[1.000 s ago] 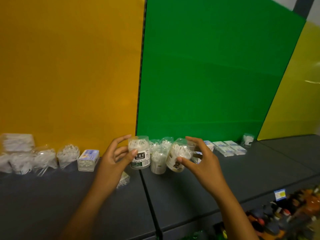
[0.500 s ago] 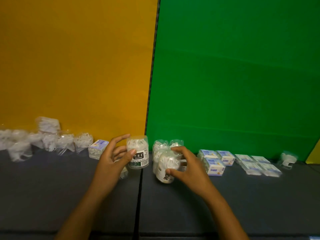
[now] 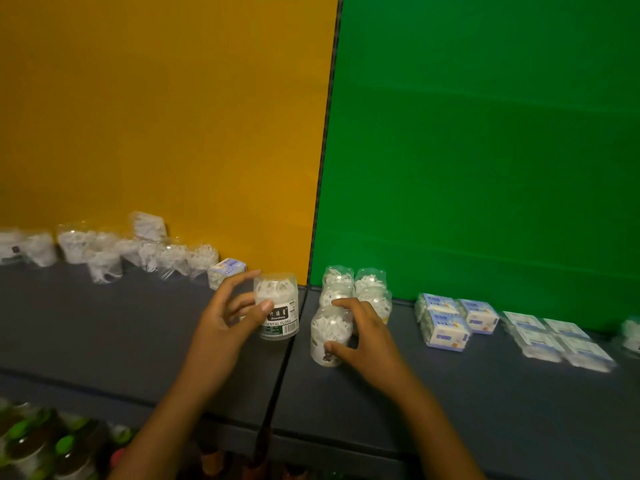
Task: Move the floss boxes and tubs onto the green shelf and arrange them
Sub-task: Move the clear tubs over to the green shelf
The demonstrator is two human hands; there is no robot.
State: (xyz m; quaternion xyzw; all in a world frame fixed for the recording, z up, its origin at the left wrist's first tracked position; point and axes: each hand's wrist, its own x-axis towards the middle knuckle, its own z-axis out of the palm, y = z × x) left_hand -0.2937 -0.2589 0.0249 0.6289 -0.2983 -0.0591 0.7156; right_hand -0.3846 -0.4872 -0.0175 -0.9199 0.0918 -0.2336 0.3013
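My left hand (image 3: 221, 323) grips a clear tub labelled "DENTAL FLOSS" (image 3: 278, 306) just left of the seam between the orange-backed and green-backed shelves. My right hand (image 3: 367, 337) holds another clear floss tub (image 3: 329, 336) upright on the green-backed shelf (image 3: 450, 393), thumb low on its front and fingers over its top. Behind it stand several similar tubs (image 3: 356, 289) against the green wall. Blue-and-white floss boxes (image 3: 450, 323) and flatter clear packs (image 3: 557, 339) lie to the right.
On the orange-backed shelf (image 3: 86, 323) a row of clear floss tubs (image 3: 104, 254) and one blue-topped box (image 3: 225, 273) line the wall. One more tub (image 3: 632, 336) sits at the far right edge. Bottles with green caps (image 3: 38, 441) fill a lower shelf at bottom left.
My right hand has brought its tub down from the air onto the green-backed shelf in front of the others. My left hand keeps its tub near the seam. The camera has tilted down.
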